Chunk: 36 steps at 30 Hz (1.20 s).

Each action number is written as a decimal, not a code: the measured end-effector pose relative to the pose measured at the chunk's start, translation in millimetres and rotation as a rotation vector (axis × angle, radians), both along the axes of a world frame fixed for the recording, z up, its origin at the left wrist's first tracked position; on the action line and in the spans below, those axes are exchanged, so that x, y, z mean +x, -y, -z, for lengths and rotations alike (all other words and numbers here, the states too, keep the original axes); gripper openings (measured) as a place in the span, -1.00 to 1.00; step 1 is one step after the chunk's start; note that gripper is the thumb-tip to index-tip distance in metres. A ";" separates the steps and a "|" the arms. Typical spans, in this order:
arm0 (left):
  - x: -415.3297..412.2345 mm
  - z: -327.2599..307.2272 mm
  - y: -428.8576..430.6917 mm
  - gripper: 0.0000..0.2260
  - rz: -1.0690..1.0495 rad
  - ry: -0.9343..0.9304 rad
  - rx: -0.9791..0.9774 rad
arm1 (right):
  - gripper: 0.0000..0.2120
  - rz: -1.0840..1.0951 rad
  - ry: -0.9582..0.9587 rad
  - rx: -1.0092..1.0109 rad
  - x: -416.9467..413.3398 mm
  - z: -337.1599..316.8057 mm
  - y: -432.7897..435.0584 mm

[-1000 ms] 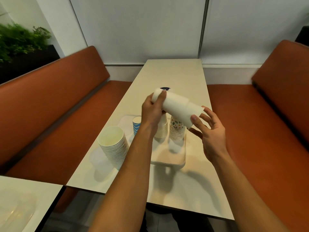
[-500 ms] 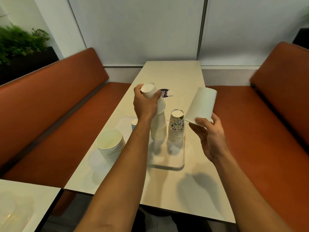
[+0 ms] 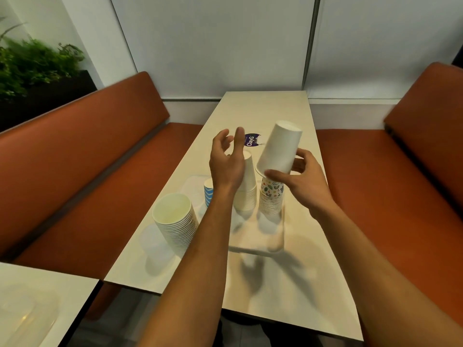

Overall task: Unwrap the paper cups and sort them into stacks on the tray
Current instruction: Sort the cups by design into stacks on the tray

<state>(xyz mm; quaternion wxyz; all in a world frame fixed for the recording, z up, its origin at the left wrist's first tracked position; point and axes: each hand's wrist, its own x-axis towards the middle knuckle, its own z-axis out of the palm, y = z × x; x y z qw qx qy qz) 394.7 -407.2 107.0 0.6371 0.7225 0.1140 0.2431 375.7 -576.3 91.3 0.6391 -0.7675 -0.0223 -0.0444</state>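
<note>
Right hand (image 3: 300, 176): grips inverted white cup (image 3: 280, 149) at its rim, above patterned stack (image 3: 271, 199) (seemingly apart).
Left hand (image 3: 225, 164): fingers loose, holding nothing, before white stack (image 3: 246, 191) on tray (image 3: 260, 244).

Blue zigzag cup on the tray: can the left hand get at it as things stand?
Probably yes. The left hand is empty, fingers relaxed, just above and right of the blue zigzag cup. Nothing sits on the cup, and its left side is free; the left forearm hides its right side.
</note>
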 end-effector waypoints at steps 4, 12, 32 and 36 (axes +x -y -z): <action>-6.7 -12.6 -0.8 -0.40 0.268 0.045 -0.003 | -0.25 -0.029 0.046 -0.121 13.4 -16.3 -19.4; 14.4 -9.4 -11.4 -0.47 0.074 0.048 0.060 | -0.28 -0.182 0.156 -0.398 53.3 -37.2 -38.1; 18.0 38.6 -10.5 -0.29 0.090 -0.227 0.129 | -0.34 -0.127 0.104 -0.644 55.2 -3.8 -52.6; -3.7 11.1 0.0 -0.32 0.051 -0.168 0.130 | -0.47 -0.002 0.232 -0.388 33.9 -4.2 -52.8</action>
